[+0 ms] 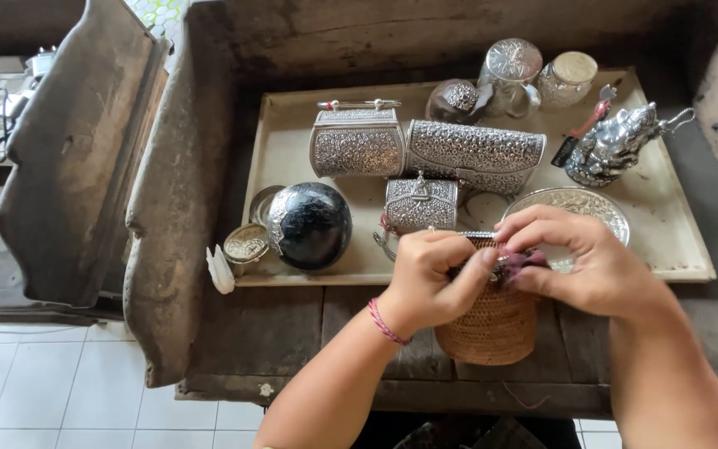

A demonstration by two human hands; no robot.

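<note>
Upright woven basket (492, 328), both hands (434, 278) gripping rim

No packages, labels, signs, screens.

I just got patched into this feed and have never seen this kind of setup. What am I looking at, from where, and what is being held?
There is no machine: a person works bare-handed, filmed by one camera on their head looking down. The left hand and right hand meet over a woven basket-like purse, at its metal top, on a dark wooden bench. Behind lies a pale tray with embossed silver clutch boxes, a black sphere with silver trim, a silver plate, lidded jars and a silver figurine.
</note>
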